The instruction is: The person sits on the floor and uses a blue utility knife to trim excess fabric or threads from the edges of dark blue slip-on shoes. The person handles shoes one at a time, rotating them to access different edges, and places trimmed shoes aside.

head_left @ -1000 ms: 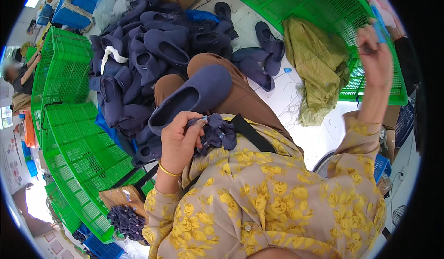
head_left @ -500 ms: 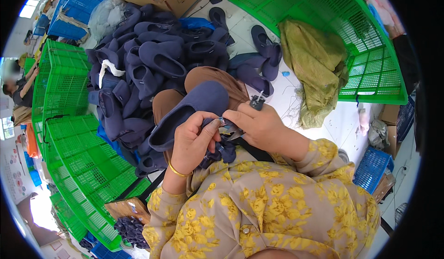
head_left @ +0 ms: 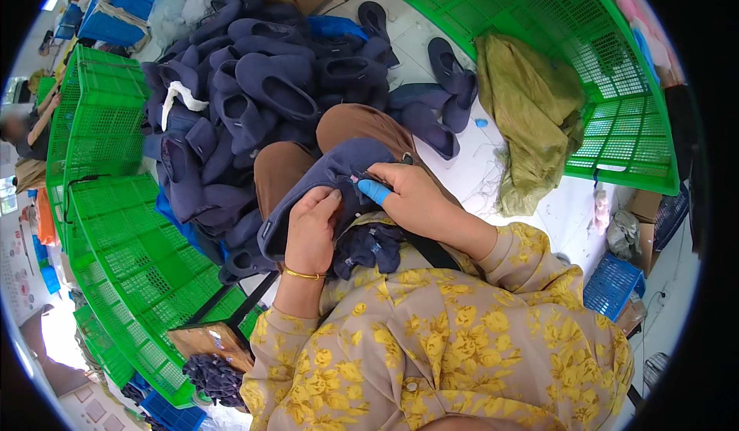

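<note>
A navy slipper (head_left: 346, 158) rests across my lap, its toe toward my right knee. My left hand (head_left: 312, 227) is closed on the slipper's edge, thumb and fingers pressed together. A blue cover wraps the thumb of my right hand (head_left: 419, 200), which pinches a small navy fabric piece (head_left: 350, 177) against the slipper's upper. A small black tool part (head_left: 408, 158) shows by the right fingers; the rest of it is hidden. Below my hands, bunched navy fabric pieces (head_left: 369, 250) lie on my lap.
A big heap of navy slippers (head_left: 269, 85) lies beyond my knees. Green crates (head_left: 131, 238) stand at the left, another green crate (head_left: 623, 123) at the far right. An olive sack (head_left: 531, 115) and loose slippers (head_left: 431, 123) are on the floor. A wooden board (head_left: 208, 342) is near my left elbow.
My hands have moved apart. The snips' blades no longer show at my right hand. The small fabric piece is now against the slipper's upper, and the slipper has turned a little.
</note>
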{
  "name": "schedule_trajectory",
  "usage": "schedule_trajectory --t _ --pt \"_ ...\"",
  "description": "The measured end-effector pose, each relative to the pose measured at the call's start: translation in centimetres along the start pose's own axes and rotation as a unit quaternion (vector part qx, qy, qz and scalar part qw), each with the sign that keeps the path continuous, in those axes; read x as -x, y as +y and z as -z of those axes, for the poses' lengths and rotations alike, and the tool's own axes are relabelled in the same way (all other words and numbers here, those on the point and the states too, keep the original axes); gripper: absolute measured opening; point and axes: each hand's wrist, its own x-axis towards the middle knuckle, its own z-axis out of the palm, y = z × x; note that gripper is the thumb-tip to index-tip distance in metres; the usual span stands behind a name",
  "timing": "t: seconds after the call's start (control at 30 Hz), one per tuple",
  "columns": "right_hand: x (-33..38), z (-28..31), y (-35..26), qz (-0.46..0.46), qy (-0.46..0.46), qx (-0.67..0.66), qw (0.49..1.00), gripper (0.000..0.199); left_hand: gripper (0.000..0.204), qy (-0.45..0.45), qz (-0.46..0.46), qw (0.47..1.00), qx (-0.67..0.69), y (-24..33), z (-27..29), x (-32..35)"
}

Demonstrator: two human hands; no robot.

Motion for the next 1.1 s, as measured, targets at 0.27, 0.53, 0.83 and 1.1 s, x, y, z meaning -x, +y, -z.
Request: schedule_trajectory --t 0.27,0.53,0.83,1.1 --pt "-0.04 -0.42 0.28 0.023 0.008 0.072 0.997 0.015 0.008 0.007 0.017 0.999 0.041 -0.47 0.01 0.08" --pt "-0.09 -0.23 -0.4 -0.001 -0.012 0.095 0.995 0.016 0.007 0.005 0.005 0.997 0.074 -0.53 0.02 0.24" --pt "0.18 -0.42 -0.07 0.023 -0.001 0.103 0.994 0.017 0.005 0.025 -0.007 0.996 0.082 -0.69 -0.33 0.49" --pt "0.43 -0.53 -0.06 0.016 0.003 0.07 0.997 0.018 0.005 0.035 -0.01 0.995 0.09 -0.72 -0.48 0.55"
